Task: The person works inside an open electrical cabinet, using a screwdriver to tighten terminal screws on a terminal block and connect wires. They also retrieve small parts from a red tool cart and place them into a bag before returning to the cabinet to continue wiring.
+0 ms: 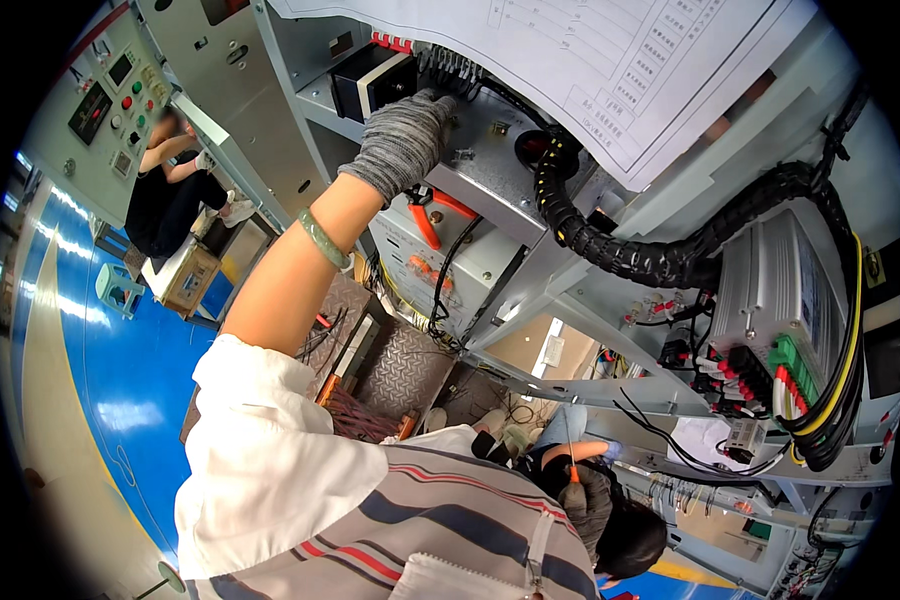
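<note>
My left hand [402,148], in a grey knit glove, reaches to the metal shelf [505,165] inside a cabinet. Its fingers are drawn together by a row of wired terminals [452,66] and a black block-shaped device [372,82]; what they pinch, if anything, is hidden. Low in the view, my right hand [594,505], gloved alike, is closed round the orange handle of a screwdriver [573,474], whose shaft points up. Just below my left hand, red-orange-handled pliers [432,214] rest at the shelf edge. A few small bolts [498,128] are on the shelf.
A printed paper sheet [610,75] hangs over the shelf's top. A thick black cable bundle [630,250] bends toward a grey finned module [775,300] at right. A co-worker [635,535] crouches close at lower right; another person [165,195] sits at far left.
</note>
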The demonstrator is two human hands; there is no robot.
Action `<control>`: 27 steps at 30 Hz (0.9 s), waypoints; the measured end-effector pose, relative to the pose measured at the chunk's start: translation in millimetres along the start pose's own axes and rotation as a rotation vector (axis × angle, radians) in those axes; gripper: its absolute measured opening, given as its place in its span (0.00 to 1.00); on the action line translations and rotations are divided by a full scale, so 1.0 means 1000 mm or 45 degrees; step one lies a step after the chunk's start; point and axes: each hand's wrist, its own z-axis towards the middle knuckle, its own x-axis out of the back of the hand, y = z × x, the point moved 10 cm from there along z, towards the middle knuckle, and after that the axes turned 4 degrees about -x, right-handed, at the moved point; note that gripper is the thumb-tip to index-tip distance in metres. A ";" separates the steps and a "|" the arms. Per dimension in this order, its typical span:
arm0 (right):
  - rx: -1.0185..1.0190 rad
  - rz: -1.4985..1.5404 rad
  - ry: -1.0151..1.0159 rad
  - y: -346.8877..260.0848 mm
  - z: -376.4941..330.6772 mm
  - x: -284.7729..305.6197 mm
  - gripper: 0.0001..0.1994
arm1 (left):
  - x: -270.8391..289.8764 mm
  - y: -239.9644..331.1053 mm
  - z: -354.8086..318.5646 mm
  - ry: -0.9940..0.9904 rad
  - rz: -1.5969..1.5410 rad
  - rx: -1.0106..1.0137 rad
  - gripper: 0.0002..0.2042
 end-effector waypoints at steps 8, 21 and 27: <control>0.015 0.058 -0.010 -0.009 0.002 -0.001 0.15 | -0.025 -0.015 0.014 -0.151 0.125 0.041 0.16; -0.121 0.281 -0.032 0.011 -0.001 -0.002 0.17 | -0.004 -0.024 0.007 0.110 -0.151 0.135 0.11; -0.057 0.318 0.005 0.010 0.004 0.014 0.14 | 0.014 0.027 -0.073 0.106 -1.546 0.405 0.08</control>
